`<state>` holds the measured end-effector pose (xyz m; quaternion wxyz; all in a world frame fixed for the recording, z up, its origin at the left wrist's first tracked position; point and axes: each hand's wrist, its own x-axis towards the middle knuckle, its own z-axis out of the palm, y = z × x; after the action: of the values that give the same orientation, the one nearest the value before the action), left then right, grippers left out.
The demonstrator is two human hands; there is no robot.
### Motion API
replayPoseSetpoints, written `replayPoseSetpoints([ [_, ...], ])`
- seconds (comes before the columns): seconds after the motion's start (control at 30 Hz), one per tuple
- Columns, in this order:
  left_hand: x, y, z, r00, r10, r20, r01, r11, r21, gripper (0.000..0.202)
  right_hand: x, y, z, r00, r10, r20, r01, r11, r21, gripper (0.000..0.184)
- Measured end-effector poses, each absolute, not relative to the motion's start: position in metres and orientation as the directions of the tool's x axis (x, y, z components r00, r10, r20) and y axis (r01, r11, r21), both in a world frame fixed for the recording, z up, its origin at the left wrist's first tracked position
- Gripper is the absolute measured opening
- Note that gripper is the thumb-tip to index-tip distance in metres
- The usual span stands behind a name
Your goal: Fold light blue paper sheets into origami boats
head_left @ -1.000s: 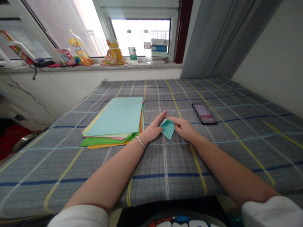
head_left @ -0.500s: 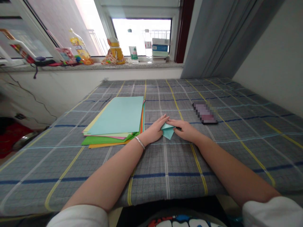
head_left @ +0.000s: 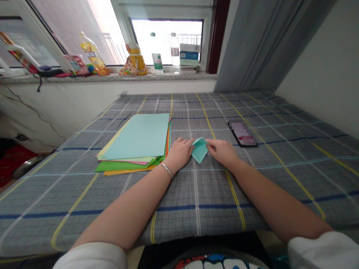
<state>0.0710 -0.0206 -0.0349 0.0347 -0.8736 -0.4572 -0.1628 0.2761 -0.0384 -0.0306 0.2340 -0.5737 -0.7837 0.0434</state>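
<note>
Okay, on the head view I have a small folded teal paper (head_left: 199, 150) on a grey plaid bedspread (head_left: 196, 209). The left hand (head_left: 180, 153) and right hand (head_left: 222, 152) both curl inward, fingertips closed on its opposite sides. A stack of coloured paper sheets (head_left: 134, 138) lies just left; a pixelated black phone (head_left: 242, 133) lies farther right.
</note>
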Motion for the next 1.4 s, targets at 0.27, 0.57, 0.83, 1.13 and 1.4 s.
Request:
replayPoseSetpoints([
  [0.27, 0.071, -0.012, -0.04, 0.468, 0.824, 0.318, 0.818, -0.541, 0.197, 0.05, 0.277, -0.04, -0.028, -0.209, 0.864, 0.459, 0.88, 0.37, -0.296, 0.036],
  [0.57, 0.073, -0.007, -0.045, 0.439, 0.848, 0.298, 0.781, -0.524, 0.34, 0.054, 0.28, -0.033, -0.036, -0.243, 0.944, 0.223, 0.563, 0.325, -0.76, 0.047],
  [0.83, 0.065, 0.001, -0.045, 0.447, 0.86, 0.246, 0.55, -0.481, 0.683, 0.061, 0.282, -0.028, -0.043, -0.239, 0.965, 0.112, 0.376, 0.198, -0.905, 0.044],
  [1.13, 0.067, -0.007, -0.038, 0.521, 0.827, 0.212, 0.708, -0.557, 0.433, 0.059, 0.287, -0.028, -0.041, -0.29, 0.952, 0.096, 0.517, 0.24, -0.821, 0.043],
  [1.4, 0.064, -0.011, -0.037, 0.598, 0.768, 0.232, 0.677, -0.638, 0.366, 0.055, 0.286, -0.03, -0.038, -0.329, 0.929, 0.171, 0.639, 0.352, -0.684, 0.041],
])
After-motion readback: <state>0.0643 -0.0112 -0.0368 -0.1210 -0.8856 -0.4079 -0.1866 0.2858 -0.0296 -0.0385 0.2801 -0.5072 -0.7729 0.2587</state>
